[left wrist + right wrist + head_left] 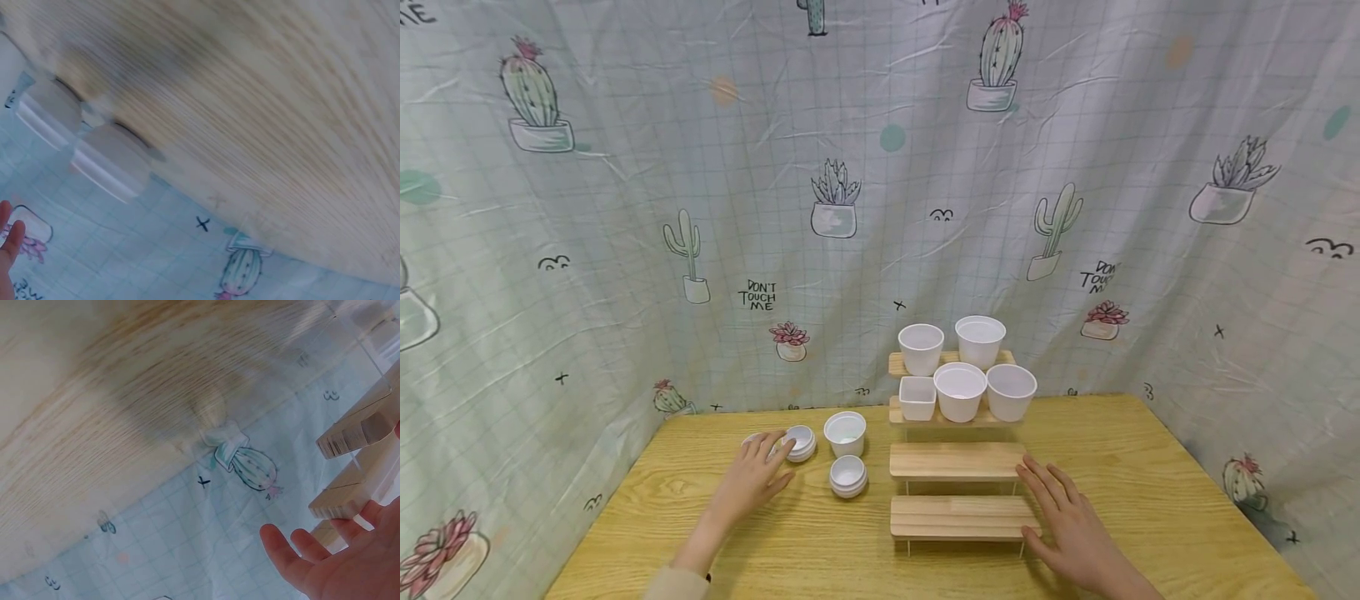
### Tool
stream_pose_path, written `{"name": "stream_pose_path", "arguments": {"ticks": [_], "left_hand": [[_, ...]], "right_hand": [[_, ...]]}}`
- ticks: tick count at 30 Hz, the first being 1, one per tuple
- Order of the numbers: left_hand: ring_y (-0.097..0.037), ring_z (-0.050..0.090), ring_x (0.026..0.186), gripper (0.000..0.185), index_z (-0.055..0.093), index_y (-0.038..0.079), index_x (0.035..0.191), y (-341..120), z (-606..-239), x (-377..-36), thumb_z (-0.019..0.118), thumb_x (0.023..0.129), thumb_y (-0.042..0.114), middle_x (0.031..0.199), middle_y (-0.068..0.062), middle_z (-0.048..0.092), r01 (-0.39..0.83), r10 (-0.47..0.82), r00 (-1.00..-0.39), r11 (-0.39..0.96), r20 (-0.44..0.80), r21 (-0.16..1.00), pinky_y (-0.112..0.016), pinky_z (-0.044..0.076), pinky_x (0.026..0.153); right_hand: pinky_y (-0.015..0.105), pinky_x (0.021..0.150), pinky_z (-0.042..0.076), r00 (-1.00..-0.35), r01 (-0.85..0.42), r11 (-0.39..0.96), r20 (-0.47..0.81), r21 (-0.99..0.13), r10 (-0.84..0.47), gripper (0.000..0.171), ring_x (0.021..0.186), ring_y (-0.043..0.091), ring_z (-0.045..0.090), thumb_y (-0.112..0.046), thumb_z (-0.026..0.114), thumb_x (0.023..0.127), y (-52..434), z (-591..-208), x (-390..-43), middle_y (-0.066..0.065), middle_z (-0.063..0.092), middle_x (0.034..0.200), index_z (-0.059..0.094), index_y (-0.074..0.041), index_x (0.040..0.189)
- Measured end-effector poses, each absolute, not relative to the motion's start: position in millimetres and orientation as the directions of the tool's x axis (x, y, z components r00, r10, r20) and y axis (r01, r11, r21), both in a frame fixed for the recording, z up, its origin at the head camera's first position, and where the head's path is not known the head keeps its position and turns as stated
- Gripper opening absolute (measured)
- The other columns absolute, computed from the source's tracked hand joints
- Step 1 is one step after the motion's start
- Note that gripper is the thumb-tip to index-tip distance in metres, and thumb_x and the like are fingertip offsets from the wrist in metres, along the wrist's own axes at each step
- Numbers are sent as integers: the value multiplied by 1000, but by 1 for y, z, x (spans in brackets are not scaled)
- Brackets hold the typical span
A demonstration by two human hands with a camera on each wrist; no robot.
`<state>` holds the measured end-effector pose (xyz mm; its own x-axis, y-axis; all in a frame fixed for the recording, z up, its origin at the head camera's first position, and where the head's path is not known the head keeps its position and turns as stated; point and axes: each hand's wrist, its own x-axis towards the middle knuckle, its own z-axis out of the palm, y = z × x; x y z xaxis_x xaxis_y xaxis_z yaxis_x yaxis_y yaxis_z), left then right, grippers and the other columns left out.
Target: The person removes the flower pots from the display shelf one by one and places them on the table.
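My left hand [752,479] reaches over small white pots at the left of the table, its fingers spread. One pot is mostly hidden under the hand. A ribbed white pot [801,450] lies right at its fingertips, partly overlapped by them. Just right of these stand a taller white pot [846,437] and another ribbed pot [848,479]. My right hand [1075,529] is beside the right end of a tiered wooden stand [955,461], fingers extended. In the right wrist view, its fingertips [347,528] are right at the end of a wooden shelf board [340,497].
Two white pots, one of them a round pot [921,352], stand on the stand's top tier. Three more, including a square pot [917,400], fill the tier below. A curtain [880,275] printed with cacti hangs behind and beside the wood-grain table [1150,483].
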<state>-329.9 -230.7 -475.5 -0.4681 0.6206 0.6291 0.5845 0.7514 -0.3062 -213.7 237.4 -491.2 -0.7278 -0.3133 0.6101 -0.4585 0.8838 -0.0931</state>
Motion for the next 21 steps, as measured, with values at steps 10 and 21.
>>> {"name": "stream_pose_path", "arguments": {"ticks": [10,21], "left_hand": [[-33,53,100,47,57,7,114,-202,-463,-318,68,75,32,112,-15,55,669,668,-371,674,646,-313,-45,44,83],[-28,53,99,44,56,9,116,-173,-447,-309,56,84,39,114,-12,55,692,696,-299,629,652,-354,-43,45,81]], "right_hand": [[55,75,44,-742,-444,891,598,-100,-303,77,115,37,38,-27,71,66,237,-492,-213,10,37,139,38,-11,134],[54,77,44,-720,-461,884,617,-84,-317,78,115,36,39,-26,71,65,238,-494,-215,10,38,138,39,-10,134]]}}
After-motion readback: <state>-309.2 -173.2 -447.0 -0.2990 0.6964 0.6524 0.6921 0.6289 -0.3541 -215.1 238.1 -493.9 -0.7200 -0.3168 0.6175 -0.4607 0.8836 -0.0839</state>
